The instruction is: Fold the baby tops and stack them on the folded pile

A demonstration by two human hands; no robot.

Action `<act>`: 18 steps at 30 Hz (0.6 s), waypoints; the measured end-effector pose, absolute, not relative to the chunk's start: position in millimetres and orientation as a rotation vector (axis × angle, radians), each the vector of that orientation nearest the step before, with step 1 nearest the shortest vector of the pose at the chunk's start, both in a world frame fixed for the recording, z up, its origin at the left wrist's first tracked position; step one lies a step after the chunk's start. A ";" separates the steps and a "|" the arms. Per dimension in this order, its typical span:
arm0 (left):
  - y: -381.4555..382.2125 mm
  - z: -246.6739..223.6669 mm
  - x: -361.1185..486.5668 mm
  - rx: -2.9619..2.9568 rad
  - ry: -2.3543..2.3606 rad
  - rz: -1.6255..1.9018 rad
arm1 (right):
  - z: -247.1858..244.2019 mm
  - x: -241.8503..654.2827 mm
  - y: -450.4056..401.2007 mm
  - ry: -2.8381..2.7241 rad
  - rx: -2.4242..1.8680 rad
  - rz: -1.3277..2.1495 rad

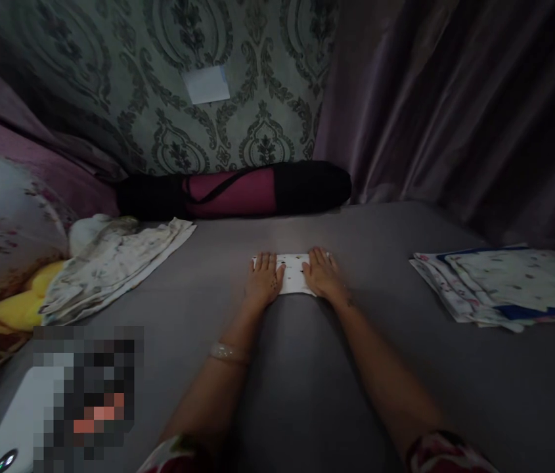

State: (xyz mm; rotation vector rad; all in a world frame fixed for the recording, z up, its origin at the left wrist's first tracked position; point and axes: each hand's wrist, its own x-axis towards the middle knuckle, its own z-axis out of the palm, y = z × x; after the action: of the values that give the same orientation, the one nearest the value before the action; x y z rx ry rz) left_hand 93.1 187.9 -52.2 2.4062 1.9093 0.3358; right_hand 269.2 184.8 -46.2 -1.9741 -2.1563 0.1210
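Observation:
A small white cloth (293,274) with dark specks lies folded on the grey sheet (301,368), in the middle of the head view. My left hand (264,277) rests flat on its left end, fingers stretched out and pointing away from me. On the right end, my right hand (324,272) lies palm down in the same way, its thumb turned inward. Both hands press on the cloth, and its middle shows between the thumbs. The parts under my palms are hidden.
Folded printed cloths (518,279) are stacked at the right. Patterned cloths (114,266) lie at the left beside a yellow plush thing (21,302). A black and magenta long bag (238,190) lies along the wall. A blurred-out patch covers part of a white device (21,420) at lower left.

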 end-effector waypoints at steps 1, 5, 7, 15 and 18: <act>187.8 -52.2 92.4 2.406 1.902 0.332 | -46.9 270.4 185.4 -2.163 -1.970 0.131; 187.0 -47.9 85.8 2.392 1.972 0.374 | -44.9 277.2 186.6 -2.099 -2.006 0.078; 187.8 -47.4 80.3 2.353 2.014 0.368 | -44.3 281.5 186.8 -2.055 -2.051 0.065; 191.5 -47.6 74.1 2.232 1.966 0.335 | -46.6 291.1 189.1 -2.059 -2.066 0.145; 196.8 -41.4 69.1 2.127 1.926 0.501 | -39.9 287.5 187.7 -2.035 -2.084 0.147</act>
State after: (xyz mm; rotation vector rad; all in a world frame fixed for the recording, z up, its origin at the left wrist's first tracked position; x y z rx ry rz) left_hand 69.1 196.8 -41.4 2.1274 1.9262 0.5011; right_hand 287.5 187.7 -39.9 -2.0840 -2.0346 0.1473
